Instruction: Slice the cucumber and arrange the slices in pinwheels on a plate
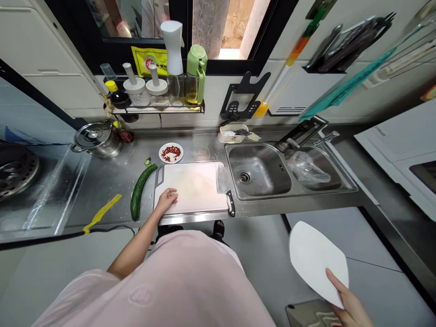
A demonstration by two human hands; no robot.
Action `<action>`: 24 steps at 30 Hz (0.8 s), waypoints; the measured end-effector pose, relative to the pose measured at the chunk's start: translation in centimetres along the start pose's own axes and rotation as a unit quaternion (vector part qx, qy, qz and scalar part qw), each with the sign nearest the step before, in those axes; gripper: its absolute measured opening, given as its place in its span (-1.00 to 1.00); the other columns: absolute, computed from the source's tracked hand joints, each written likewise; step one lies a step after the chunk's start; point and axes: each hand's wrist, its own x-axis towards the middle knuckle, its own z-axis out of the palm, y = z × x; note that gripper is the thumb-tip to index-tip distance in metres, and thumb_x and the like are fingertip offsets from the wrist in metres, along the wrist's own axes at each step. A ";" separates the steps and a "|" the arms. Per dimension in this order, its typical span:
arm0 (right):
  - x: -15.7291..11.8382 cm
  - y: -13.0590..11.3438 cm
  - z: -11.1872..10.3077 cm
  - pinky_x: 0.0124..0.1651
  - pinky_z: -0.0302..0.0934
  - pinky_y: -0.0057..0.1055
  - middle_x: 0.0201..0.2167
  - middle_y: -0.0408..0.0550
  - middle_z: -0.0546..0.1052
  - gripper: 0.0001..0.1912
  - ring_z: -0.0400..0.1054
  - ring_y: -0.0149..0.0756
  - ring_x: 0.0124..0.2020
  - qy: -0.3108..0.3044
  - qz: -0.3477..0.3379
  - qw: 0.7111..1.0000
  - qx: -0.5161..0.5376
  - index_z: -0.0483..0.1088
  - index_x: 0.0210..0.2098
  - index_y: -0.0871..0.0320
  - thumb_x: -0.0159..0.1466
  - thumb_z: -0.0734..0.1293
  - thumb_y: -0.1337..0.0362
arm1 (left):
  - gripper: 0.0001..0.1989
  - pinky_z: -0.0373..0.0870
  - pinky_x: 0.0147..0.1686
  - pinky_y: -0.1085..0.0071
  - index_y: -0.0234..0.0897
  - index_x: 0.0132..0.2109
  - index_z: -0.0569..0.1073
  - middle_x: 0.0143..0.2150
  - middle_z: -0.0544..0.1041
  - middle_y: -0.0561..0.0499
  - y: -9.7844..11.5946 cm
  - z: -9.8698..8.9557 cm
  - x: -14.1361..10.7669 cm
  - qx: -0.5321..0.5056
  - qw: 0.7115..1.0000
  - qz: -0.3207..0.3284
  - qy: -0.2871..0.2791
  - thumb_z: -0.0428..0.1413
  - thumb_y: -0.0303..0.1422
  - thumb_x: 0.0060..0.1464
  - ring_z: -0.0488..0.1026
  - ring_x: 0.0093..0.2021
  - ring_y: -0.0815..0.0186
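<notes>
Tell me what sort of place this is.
Most likely a kitchen: a double sink, a cutting board with a knife at its right end, and a lidded pot show it.

right grip (350,304) partly behind white plate (316,259), partly past bottom edge

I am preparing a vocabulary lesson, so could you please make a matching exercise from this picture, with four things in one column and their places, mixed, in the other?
Things
1. Cucumber
2. Knife
3. Small round plate
4. Squarish white plate

Places
A. In the right hand
B. Left of the cutting board
C. Beyond the board's far edge, with red pieces on it
D. At the board's right end

Pairs: 1-B, 2-D, 3-C, 4-A
</notes>
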 end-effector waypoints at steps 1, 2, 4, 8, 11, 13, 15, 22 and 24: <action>0.4 -0.2 0.5 -0.31 0.51 -0.26 -0.12 -0.04 0.56 -0.37 0.51 -0.02 -0.28 -0.002 -0.003 1.000 0.012 0.32 0.06 -0.11 -0.02 0.43 0.25 | -0.53 0.34 -0.49 0.51 -0.32 -0.15 0.37 -0.51 0.38 0.15 0.0 0.1 0.0 -0.003 1.000 0.001 0.002 0.24 -0.16 -0.19 0.41 -0.52 0.45; 0.8 -0.5 1.1 -0.28 0.51 -0.25 -0.13 -0.04 0.56 -0.41 0.51 -0.03 -0.27 -0.007 -0.006 1.000 0.028 0.35 0.03 -0.07 -0.02 0.42 0.29 | -0.53 0.34 -0.49 0.52 -0.32 -0.15 0.37 -0.51 0.38 0.15 0.0 0.1 -0.1 -0.006 1.000 0.002 0.005 0.24 -0.16 -0.19 0.40 -0.53 0.45; 1.8 -1.6 2.8 -0.23 0.50 -0.26 -0.17 -0.05 0.58 -0.46 0.52 -0.07 -0.29 -0.017 -0.009 0.999 0.050 0.37 -0.02 -0.02 -0.02 0.41 0.34 | -0.54 0.32 -0.50 0.53 -0.32 -0.16 0.38 -0.51 0.37 0.15 0.0 0.3 -0.1 -0.010 1.000 0.004 0.010 0.25 -0.17 -0.20 0.39 -0.53 0.46; 3.6 -4.7 7.6 -0.18 0.47 -0.35 -0.26 -0.07 0.59 -0.60 0.52 -0.21 -0.36 -0.039 -0.005 0.998 0.058 0.39 -0.12 0.07 0.04 0.33 0.46 | -0.55 0.30 -0.51 0.54 -0.32 -0.19 0.38 -0.52 0.36 0.16 0.2 0.6 -0.3 -0.016 1.000 0.010 0.018 0.26 -0.17 -0.22 0.37 -0.56 0.48; 4.5 -7.0 11.5 -0.19 0.47 -0.25 -0.35 -0.10 0.58 -0.68 0.50 -0.26 -0.43 -0.077 0.032 0.995 0.055 0.37 -0.20 0.09 0.08 0.26 0.51 | -0.54 0.30 -0.52 0.54 -0.31 -0.19 0.38 -0.53 0.37 0.16 0.7 1.2 -0.6 -0.020 0.999 0.004 0.026 0.26 -0.15 -0.22 0.37 -0.56 0.47; 4.8 -8.3 13.9 -0.19 0.46 -0.17 -0.36 -0.09 0.57 -0.73 0.49 -0.26 -0.43 -0.105 0.045 0.992 0.046 0.35 -0.21 0.09 0.12 0.24 0.50 | -0.53 0.31 -0.53 0.53 -0.30 -0.19 0.38 -0.54 0.36 0.16 1.2 1.9 -0.8 -0.022 0.999 -0.004 0.024 0.26 -0.14 -0.24 0.38 -0.56 0.45; 4.9 -9.4 16.2 -0.19 0.45 -0.12 -0.35 -0.06 0.56 -0.76 0.49 -0.25 -0.42 -0.126 0.062 0.990 0.029 0.33 -0.21 0.10 0.15 0.22 0.48 | -0.52 0.32 -0.54 0.52 -0.30 -0.20 0.39 -0.53 0.38 0.15 1.7 2.8 -0.9 -0.022 1.000 -0.012 0.015 0.27 -0.13 -0.25 0.39 -0.56 0.44; 4.2 -11.8 22.5 -0.15 0.40 -0.17 -0.43 -0.05 0.55 -0.79 0.49 -0.26 -0.38 -0.214 0.099 0.971 -0.024 0.35 -0.26 0.12 0.12 0.21 0.45 | -0.52 0.37 -0.50 0.49 -0.32 -0.17 0.39 -0.46 0.44 0.05 4.9 8.1 -0.2 -0.038 0.996 -0.037 -0.065 0.23 -0.06 -0.14 0.41 -0.54 0.45; 3.9 -12.1 24.2 -0.17 0.40 -0.17 -0.43 -0.05 0.56 -0.79 0.48 -0.25 -0.40 -0.226 0.086 0.970 -0.033 0.35 -0.26 0.11 0.11 0.23 0.45 | -0.50 0.36 -0.49 0.50 -0.33 -0.11 0.39 -0.45 0.45 0.03 6.2 9.7 0.3 -0.056 0.993 -0.047 -0.091 0.22 -0.05 -0.10 0.42 -0.53 0.44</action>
